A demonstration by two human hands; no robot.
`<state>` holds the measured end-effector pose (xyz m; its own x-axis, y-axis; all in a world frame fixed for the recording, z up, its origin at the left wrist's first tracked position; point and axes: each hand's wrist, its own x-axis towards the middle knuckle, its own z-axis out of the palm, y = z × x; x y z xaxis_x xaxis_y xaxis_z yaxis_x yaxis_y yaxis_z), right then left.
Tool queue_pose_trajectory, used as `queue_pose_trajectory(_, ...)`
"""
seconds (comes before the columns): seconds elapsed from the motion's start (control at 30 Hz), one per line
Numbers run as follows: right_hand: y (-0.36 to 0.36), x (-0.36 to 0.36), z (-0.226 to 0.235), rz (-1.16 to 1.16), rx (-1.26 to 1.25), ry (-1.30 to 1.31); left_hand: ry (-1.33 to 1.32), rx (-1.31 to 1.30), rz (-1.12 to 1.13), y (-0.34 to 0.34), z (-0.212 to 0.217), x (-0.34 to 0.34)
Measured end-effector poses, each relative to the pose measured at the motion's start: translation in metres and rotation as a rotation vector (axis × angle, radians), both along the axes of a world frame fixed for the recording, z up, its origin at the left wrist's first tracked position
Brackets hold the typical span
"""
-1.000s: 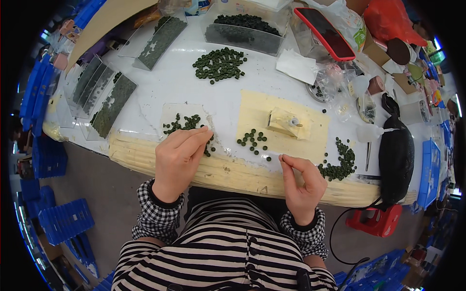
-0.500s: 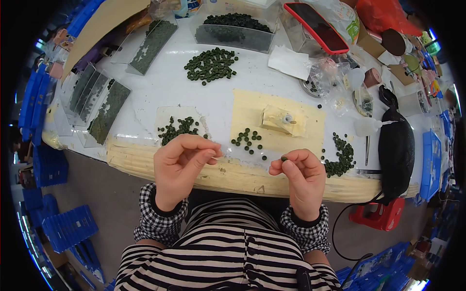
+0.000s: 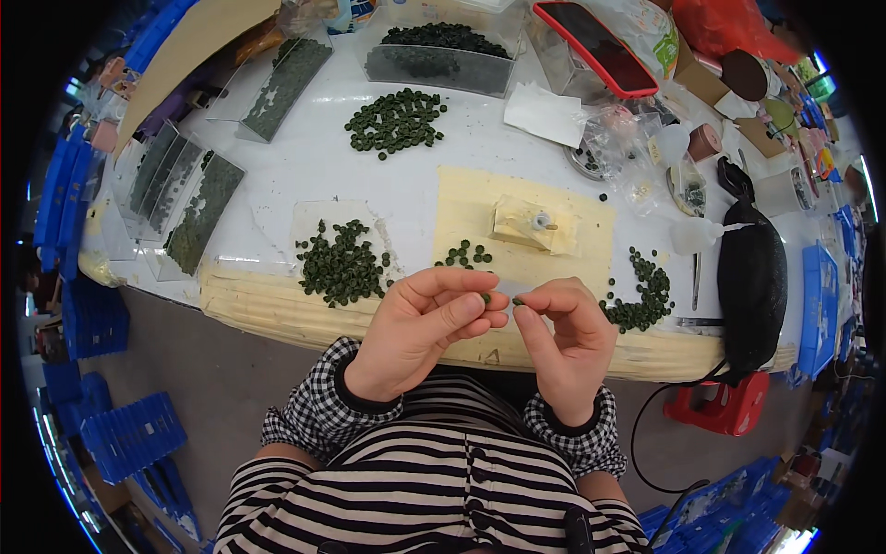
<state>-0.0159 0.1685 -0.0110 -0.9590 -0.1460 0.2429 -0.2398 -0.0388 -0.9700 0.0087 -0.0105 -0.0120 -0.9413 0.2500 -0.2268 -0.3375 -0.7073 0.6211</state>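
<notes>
Close together over the table's front edge, both my hands are pinched. My left hand (image 3: 406,337) holds a small dark green disc (image 3: 486,298) between thumb and fingers. Facing it, my right hand (image 3: 570,346) grips another small green disc (image 3: 518,301) at its fingertips; a narrow gap separates the two. Beyond them a yellow sheet (image 3: 461,198) carries a yellow-wrapped block (image 3: 535,226) with a small peg on top. Several loose discs (image 3: 464,253) lie on the sheet, partly hidden by my left hand. Disc piles sit to the left (image 3: 341,265) and right (image 3: 646,294).
A third disc pile (image 3: 395,122) lies farther back, before a clear bin of discs (image 3: 438,66). More clear trays (image 3: 205,214) stand at left. A red-cased phone (image 3: 598,51), white tissue (image 3: 543,113), black pouch (image 3: 752,286) and tweezers (image 3: 696,280) are at right.
My left hand has moved right, away from the left pile, and now shows a disc in its fingers. My right hand has shifted slightly left; the hands are now close together.
</notes>
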Motion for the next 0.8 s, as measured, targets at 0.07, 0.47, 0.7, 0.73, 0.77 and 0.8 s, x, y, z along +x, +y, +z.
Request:
queue_pose_trajectory(0.07, -0.002, -0.001, 0.001, -0.006, 0.054, 0.098, 0.033, 0.002, 0.012, 0.0, -0.004, 0.001)
queue_pose_trajectory(0.47, -0.008, 0.0, 0.005, -0.103, 0.247, 0.332, 0.172, -0.238, 0.125, 0.005, -0.005, 0.005)
queue_pose_trajectory(0.7, -0.012, 0.001, 0.004, -0.102, 0.245, 0.332, 0.23, -0.348, 0.167, 0.004, -0.002, 0.007)
queue_pose_trajectory(0.73, -0.012, 0.001, 0.004, -0.097, 0.238, 0.322, 0.242, -0.377, 0.165, 0.004, -0.003, 0.008)
queue_pose_trajectory(0.77, -0.011, 0.002, 0.004, -0.092, 0.231, 0.313, 0.254, -0.406, 0.163, 0.004, -0.004, 0.008)
queue_pose_trajectory(0.8, -0.012, 0.002, 0.004, -0.088, 0.218, 0.296, 0.266, -0.435, 0.161, 0.004, -0.004, 0.009)
